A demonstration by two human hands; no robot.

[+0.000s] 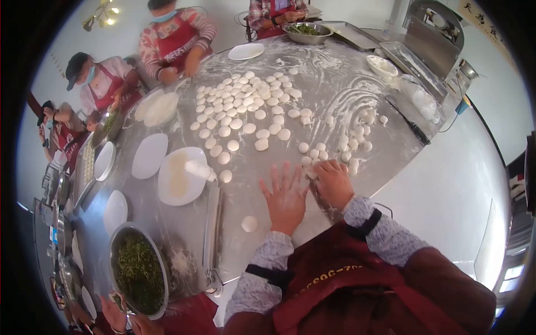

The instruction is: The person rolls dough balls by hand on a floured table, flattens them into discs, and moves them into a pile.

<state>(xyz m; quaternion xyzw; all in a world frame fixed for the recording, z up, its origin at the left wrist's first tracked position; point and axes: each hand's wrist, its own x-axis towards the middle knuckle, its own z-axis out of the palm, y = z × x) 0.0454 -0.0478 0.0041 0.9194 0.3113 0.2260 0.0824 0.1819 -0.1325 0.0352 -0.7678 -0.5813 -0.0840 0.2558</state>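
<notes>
My left hand [286,201] is open over the steel table [240,251], palm down, with its floured fingers spread. Close to its right, my right hand [333,184] is closed, fingers curled downward; whatever lies under them is hidden. Just beyond the right hand sit several small dough lumps [320,147], with more dough lumps [353,143] to the right. A wide cluster of flattened dough rounds [240,102] covers the middle of the table. One dough round [249,224] lies apart, left of my left wrist.
On the left stand white plates [149,156] and a metal bowl of chopped greens [164,262], with a co-worker's hands [114,315] beside it. Across the table, aproned people [176,44] work. A long dark tool [410,120] lies near the right edge.
</notes>
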